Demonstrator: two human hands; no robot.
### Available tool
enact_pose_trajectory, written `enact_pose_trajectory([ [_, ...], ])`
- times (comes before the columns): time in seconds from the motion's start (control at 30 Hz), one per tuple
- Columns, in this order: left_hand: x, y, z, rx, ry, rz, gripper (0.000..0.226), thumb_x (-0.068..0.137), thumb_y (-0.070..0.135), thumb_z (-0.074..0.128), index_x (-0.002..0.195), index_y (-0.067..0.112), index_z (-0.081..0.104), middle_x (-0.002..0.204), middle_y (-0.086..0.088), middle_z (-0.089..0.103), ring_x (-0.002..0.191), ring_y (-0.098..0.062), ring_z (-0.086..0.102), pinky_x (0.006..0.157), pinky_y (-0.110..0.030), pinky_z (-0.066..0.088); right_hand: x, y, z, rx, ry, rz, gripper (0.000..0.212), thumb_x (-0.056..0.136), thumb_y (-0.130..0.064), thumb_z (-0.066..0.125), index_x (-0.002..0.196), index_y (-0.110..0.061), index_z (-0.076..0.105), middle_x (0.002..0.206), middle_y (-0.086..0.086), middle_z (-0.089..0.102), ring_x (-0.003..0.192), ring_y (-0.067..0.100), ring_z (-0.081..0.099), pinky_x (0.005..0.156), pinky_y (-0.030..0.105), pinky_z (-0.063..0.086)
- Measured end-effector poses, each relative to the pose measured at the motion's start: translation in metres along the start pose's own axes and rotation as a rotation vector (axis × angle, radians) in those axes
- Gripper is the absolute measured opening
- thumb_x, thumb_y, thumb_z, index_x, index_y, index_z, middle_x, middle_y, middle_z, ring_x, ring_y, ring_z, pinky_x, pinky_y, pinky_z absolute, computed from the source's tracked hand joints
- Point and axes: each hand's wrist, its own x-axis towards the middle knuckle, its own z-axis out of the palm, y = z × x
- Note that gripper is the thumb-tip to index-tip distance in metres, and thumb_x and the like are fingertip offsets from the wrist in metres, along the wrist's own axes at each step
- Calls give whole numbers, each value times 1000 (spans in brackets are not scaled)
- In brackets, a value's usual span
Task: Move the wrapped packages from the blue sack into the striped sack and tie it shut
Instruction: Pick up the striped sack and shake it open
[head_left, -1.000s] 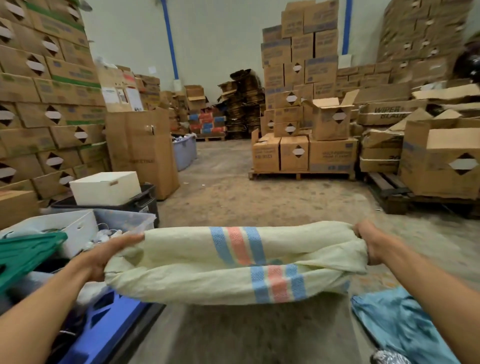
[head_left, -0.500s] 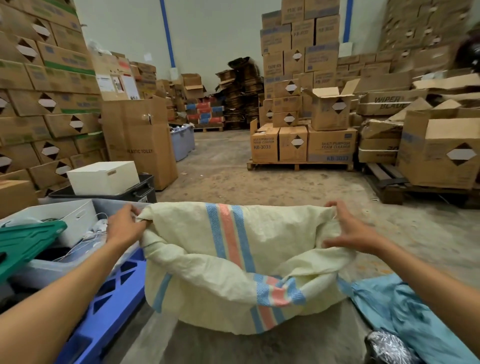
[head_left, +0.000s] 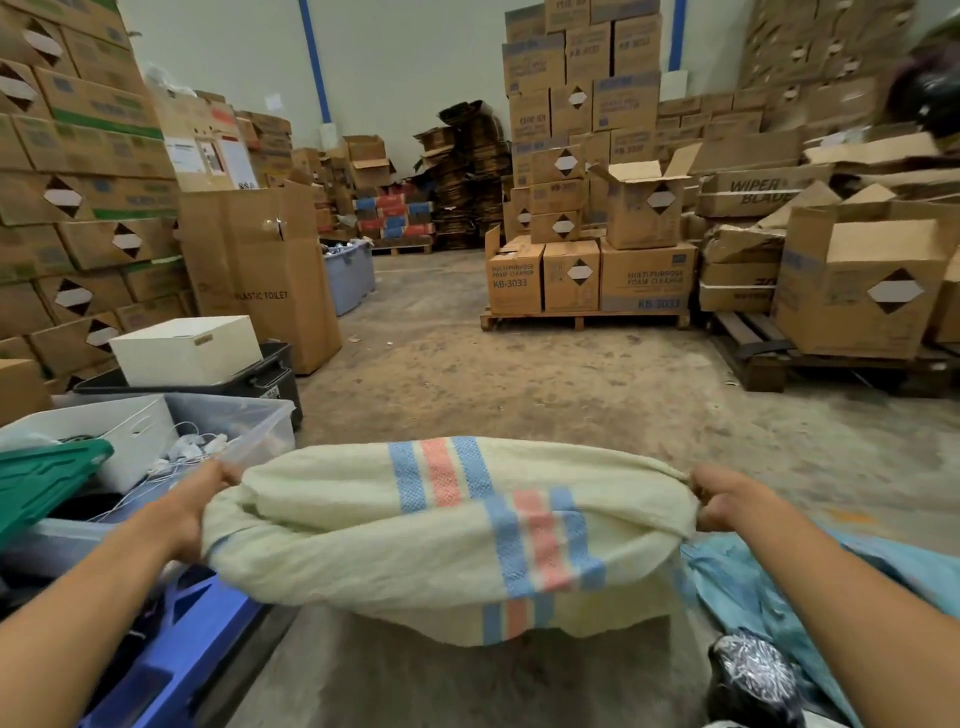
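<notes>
Striped sack (head_left: 447, 540) held up over the concrete floor (head_left: 519, 395), mouth stretched wide. Left hand (head_left: 200, 499) grips its left rim, fingers curled in the fabric; right hand (head_left: 727, 501) bunches the right rim in a fist. Blue sack (head_left: 748, 587) lies on the floor lower right, with what looks like a wrapped package (head_left: 753, 675) on it.

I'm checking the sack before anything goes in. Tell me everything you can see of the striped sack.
The striped sack is pale cream woven fabric, plastic-looking, with a blue-pink-blue band running down it. It is held up above the concrete floor, stretched wide and sagging in folds, its lower edge hanging free. The left hand grips one end, the right hand the other. Whether anything is inside cannot be seen.
</notes>
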Motion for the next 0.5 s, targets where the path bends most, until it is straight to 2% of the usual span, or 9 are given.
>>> enact_pose_trajectory([
  [0.03, -2, 1, -6, -36, -36, 8, 29, 68, 8, 40, 67, -5, 66, 71, -23, 67, 63, -39, 65, 77, -44, 48, -3, -6, -1, 25, -14, 13, 29, 70, 16, 23, 79, 5, 49, 81, 20, 53, 62, 38, 61, 54, 44, 57],
  [0.07, -5, 2, -9, -91, -58, 32, 31, 68, 10, 40, 67, -5, 68, 71, -23, 68, 63, -38, 66, 77, -45, 47, -4, -11, -2, 43, -49, 22, 31, 74, 13, 24, 85, 8, 52, 88, 22, 57, 74, 39, 59, 78, 47, 55],
  [0.13, -10, 9, -12, -250, -55, 111, 27, 67, 13, 42, 64, 3, 67, 66, -18, 67, 65, -36, 64, 75, -44, 44, 4, -19, 0, 59, -120, 16, 35, 87, 1, 25, 100, 7, 57, 105, 24, 61, 88, 40, 58, 96, 52, 45],
  [0.2, -16, 17, -10, -404, -79, 194, 18, 70, 18, 48, 70, 11, 65, 67, -12, 67, 75, -29, 60, 81, -44, 45, 6, -20, 2, -2, -131, -20, 34, 86, -7, 30, 101, 1, 60, 99, 21, 65, 87, 39, 60, 85, 52, 50],
  [0.27, -18, 22, -6, -440, -168, 237, 28, 89, 32, 54, 89, 10, 71, 86, -12, 74, 91, -30, 63, 95, -47, 42, -4, -21, 3, -95, -136, -88, 29, 78, -6, 35, 68, 1, 61, 67, 17, 63, 67, 33, 61, 64, 43, 53],
  [0.33, -17, 26, -2, -342, -178, 247, 31, 96, 36, 57, 97, 8, 71, 93, -14, 75, 97, -30, 63, 95, -50, 42, -9, -26, 2, -140, -226, -162, 40, 80, -8, 36, 43, -6, 52, 50, 11, 52, 48, 26, 54, 52, 35, 48],
  [0.37, -18, 28, -1, -239, -161, 259, 22, 95, 26, 60, 102, 7, 68, 98, -15, 74, 98, -30, 63, 93, -49, 44, -10, -28, 2, -175, -266, -231, 37, 82, -12, 40, 48, -6, 54, 53, 11, 53, 48, 24, 54, 52, 34, 47],
  [0.43, -12, 33, -1, 50, -85, 303, 28, 87, 11, 68, 115, 7, 63, 110, -15, 70, 99, -27, 63, 86, -43, 49, -14, -32, 4, -267, -390, -378, 22, 77, -26, 60, 83, -5, 61, 75, 13, 65, 63, 25, 64, 60, 35, 50],
  [0.5, 1, 34, -1, 303, 52, 393, 34, 86, 14, 72, 119, 9, 63, 114, -12, 68, 100, -26, 62, 84, -40, 50, -11, -35, 3, -491, -460, -510, 63, 62, -25, 84, 116, -17, 52, 105, 9, 64, 91, 26, 68, 67, 35, 55],
])
